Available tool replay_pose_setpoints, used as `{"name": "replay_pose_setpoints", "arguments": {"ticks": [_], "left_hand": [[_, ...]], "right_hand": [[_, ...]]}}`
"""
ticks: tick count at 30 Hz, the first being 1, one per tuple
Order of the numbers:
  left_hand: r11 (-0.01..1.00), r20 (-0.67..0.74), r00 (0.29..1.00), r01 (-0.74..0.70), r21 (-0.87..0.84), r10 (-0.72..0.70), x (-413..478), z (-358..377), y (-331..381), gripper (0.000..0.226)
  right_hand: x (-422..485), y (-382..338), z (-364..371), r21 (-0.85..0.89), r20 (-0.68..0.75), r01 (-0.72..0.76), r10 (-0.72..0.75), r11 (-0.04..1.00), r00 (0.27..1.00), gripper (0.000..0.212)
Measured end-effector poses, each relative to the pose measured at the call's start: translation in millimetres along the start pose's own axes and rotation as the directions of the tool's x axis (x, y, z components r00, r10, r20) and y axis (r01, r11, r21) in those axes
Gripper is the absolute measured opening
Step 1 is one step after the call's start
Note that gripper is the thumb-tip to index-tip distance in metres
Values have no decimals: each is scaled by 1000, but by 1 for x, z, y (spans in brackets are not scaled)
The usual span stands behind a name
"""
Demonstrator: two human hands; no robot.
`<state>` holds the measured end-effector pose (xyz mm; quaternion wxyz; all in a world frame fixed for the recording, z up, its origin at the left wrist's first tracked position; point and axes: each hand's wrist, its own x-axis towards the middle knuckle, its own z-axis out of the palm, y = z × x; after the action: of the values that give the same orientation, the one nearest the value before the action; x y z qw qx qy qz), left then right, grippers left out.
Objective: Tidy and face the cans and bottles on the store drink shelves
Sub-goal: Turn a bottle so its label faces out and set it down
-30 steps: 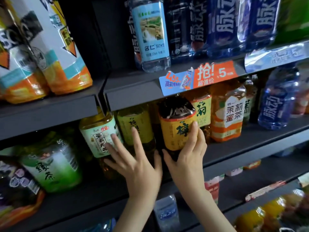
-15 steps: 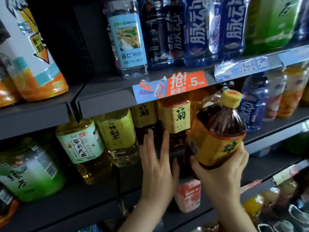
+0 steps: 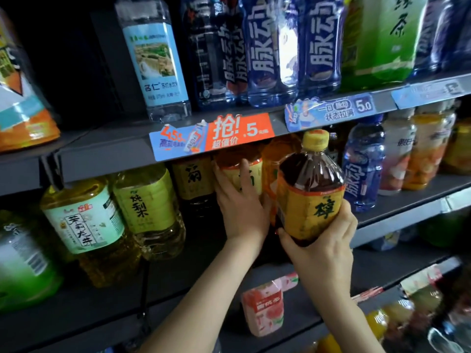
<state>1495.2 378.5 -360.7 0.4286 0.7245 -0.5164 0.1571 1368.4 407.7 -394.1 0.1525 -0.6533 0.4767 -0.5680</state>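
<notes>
Amber-dark plastic tea bottle with yellow cap and yellow-orange label [image 3: 311, 194]: the right hand [image 3: 323, 240] is gripping it low round the base, fingers and thumb curling under the label. The bottle is hanging upright in the air, clear of the row and just in front of the grey metal middle shelf [image 3: 397, 220], with its label facing outward.

The left hand [image 3: 239, 212] is reaching into the row beside it. Its fingers are lying nearly straight across the label of an amber tea bottle with a pale yellow label [image 3: 230, 178], touching rather than grasping.

Outward, left: a matching yellow-labelled bottle [image 3: 193, 179], a green-labelled bottle of pale liquid [image 3: 146, 200] and a large golden bottle with a white-green label [image 3: 81, 220] are standing on the same shelf. The last two are appearing to lean, though the wide lens may be causing this. Right: a blue translucent bottle [image 3: 362, 171] is sitting near the held one.

Judgement: the task is running mid-course. One bottle is out of place in the hand and its slot is waiting. Reseating it, squaring the yellow row and checking the left-hand bottles are looking like the remaining work.
</notes>
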Motion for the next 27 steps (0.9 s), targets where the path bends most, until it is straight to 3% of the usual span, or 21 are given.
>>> {"name": "replay_pose_setpoints", "arguments": {"ticks": [4,7,18,24,27], "left_hand": [[995,97,991,96,-37,-92,4,-2,3,96],[983,77,987,149,-106,-141,2,-4,7,89],[991,137,985,114,-66,-105,9,-10,-2,109],[973,78,984,173,-152,-162,2,-20,-1,105],[983,-44,995,86,-164,-94,-16,-37,-15,106]], "right_hand": [[-1,2,0,-5,-10,20,-20,1000,1000,104],[0,1,-2,-1,-4,24,-24,1000,1000,103],[2,1,-2,-4,13,12,-12,1000,1000,103],[3,5,-3,-33,3,69,-69,997,998,105],[5,6,-2,-62,12,89,-88,994,996,108]]}}
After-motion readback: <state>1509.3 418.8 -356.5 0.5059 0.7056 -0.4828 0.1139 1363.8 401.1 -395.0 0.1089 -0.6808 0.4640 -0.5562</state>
